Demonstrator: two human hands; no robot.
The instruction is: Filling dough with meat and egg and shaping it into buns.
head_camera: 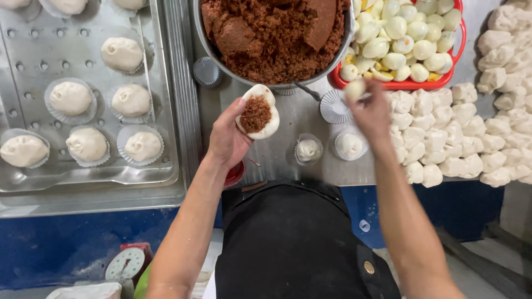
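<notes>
My left hand [227,138] cups a flattened round of white dough [269,119] with a heap of brown shredded filling [255,113] on it. It hovers just below the big metal bowl [277,84] full of the same brown filling. My right hand [372,113] pinches a pale boiled egg piece [354,88] just below the red basket [388,83] of halved boiled eggs. Two closed buns in paper cups [308,149] [349,145] sit on the metal counter between my hands.
A perforated metal tray [166,138] at left holds several finished buns in paper liners. Empty paper cups [334,106] lie on the counter. Many raw dough lumps [443,133] are piled at right. A small scale [126,264] stands low down by the blue counter front.
</notes>
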